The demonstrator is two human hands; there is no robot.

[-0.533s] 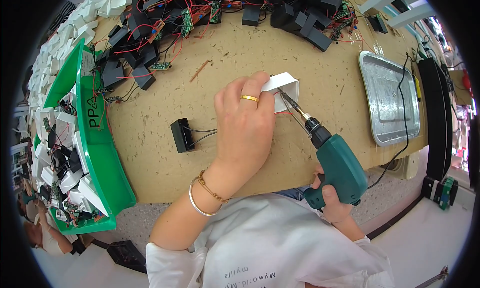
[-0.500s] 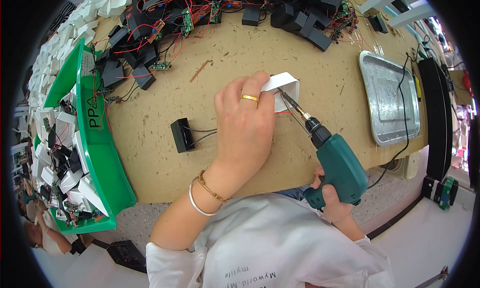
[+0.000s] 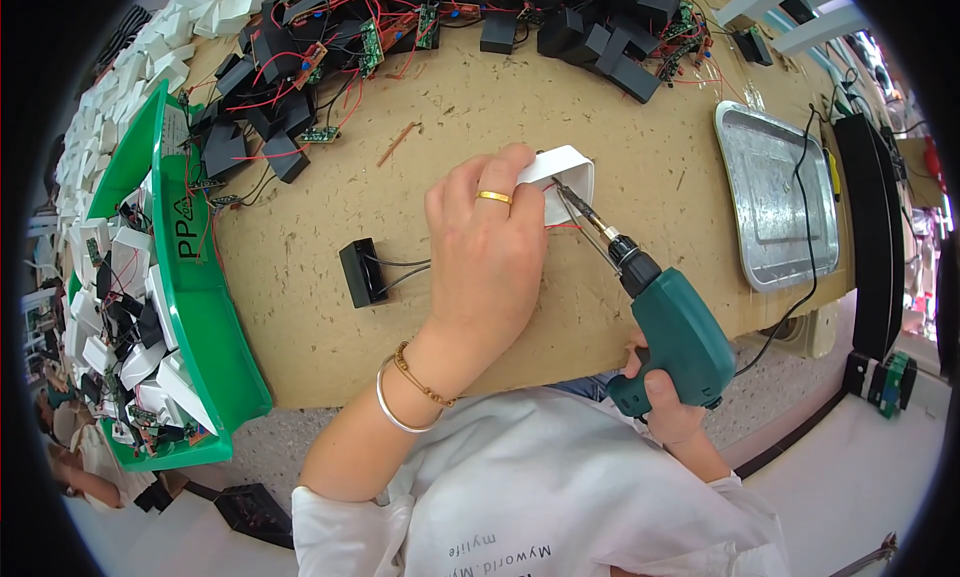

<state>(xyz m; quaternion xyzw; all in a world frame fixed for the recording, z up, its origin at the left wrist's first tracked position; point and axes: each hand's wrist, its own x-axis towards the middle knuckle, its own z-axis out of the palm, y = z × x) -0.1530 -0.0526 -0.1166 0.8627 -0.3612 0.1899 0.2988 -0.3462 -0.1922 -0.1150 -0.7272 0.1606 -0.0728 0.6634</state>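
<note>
While left hand (image 3: 487, 257) covers white casing (image 3: 568, 177), screw apparently hidden.

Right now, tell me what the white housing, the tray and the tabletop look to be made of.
White housing under the left hand: probably moulded plastic, smooth and matt with rounded corners. Tray: likely sheet metal, silvery with dull reflections and a rolled rim. Tabletop: seemingly pressed chipboard, tan with visible flakes, unvarnished. The electric screwdriver in the right hand has a green body, apparently plastic.
</note>
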